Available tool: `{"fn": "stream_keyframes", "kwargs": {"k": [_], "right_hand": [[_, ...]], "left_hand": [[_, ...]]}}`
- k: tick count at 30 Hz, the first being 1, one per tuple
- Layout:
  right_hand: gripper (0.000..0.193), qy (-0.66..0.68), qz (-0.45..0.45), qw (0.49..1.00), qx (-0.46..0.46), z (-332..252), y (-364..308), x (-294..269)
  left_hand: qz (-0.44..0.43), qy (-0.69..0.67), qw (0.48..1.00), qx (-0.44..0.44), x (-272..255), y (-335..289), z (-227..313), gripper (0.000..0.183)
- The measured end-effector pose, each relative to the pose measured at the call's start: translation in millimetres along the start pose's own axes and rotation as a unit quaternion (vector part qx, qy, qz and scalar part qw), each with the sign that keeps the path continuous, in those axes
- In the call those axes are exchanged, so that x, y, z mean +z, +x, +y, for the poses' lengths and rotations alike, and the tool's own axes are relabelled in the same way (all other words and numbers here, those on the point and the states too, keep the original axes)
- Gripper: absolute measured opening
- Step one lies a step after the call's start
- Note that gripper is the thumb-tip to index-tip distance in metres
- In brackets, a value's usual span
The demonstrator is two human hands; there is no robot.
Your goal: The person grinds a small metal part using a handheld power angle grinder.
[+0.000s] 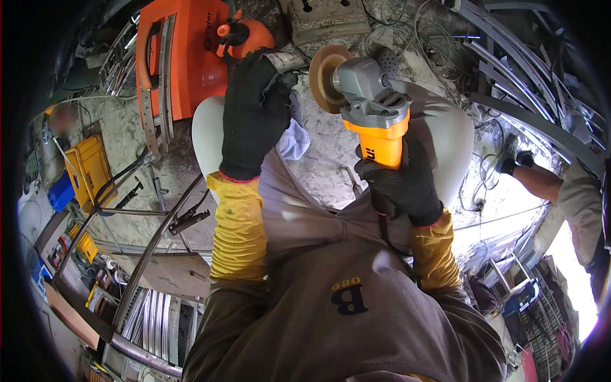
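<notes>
My right hand (407,181), in a black glove, is wrapped round the orange body of an angle grinder (375,105). The grinder's grey head points away from me, and a tan-brown disc (329,79) stands on its left side. My left hand (254,111), also gloved in black, is closed with its fingers bent. A short greyish metal piece (287,62) sticks out at its fingertips, close to the disc's left edge. Whether the disc touches this piece I cannot tell. A pale cloth (294,141) shows beside the left glove, between my knees.
An orange metal case (181,60) and an orange spray bottle (251,38) stand beyond my left hand. A heavy metal block (328,19) lies ahead. Metal strips (528,70) and cables crowd the right, where another person's arm (538,184) shows. A curved tube (143,274) runs at left.
</notes>
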State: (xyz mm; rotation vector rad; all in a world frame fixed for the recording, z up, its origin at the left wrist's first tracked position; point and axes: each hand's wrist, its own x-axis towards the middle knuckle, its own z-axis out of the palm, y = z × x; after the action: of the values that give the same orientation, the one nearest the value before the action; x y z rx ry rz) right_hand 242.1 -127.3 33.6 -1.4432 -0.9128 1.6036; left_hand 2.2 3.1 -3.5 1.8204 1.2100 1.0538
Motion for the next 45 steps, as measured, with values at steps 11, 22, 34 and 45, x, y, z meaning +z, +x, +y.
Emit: {"fn": "stream_keyframes", "kwargs": {"k": [11,22,34,45], "right_hand": [[0.045,-0.007,-0.014,1.000,0.014,0,2,-2],[0.049,0.120,-0.041,0.990,0.055,7,-3,-10],[0.048,0.072,-0.013,0.996,0.047,0,-2,-3],[0.043,-0.048,-0.006,0.999,0.009,-2,0,-3]], "left_hand": [[-0.023,0.009,0.999,-0.031,-1,-1,-3,0.031],[-0.006,-0.044,0.993,-0.107,-4,-4,-6,0.020],[-0.016,-0.001,0.999,-0.034,-5,1,1,0.023],[-0.013,-0.030,0.999,-0.014,-2,-1,2,0.036]]}}
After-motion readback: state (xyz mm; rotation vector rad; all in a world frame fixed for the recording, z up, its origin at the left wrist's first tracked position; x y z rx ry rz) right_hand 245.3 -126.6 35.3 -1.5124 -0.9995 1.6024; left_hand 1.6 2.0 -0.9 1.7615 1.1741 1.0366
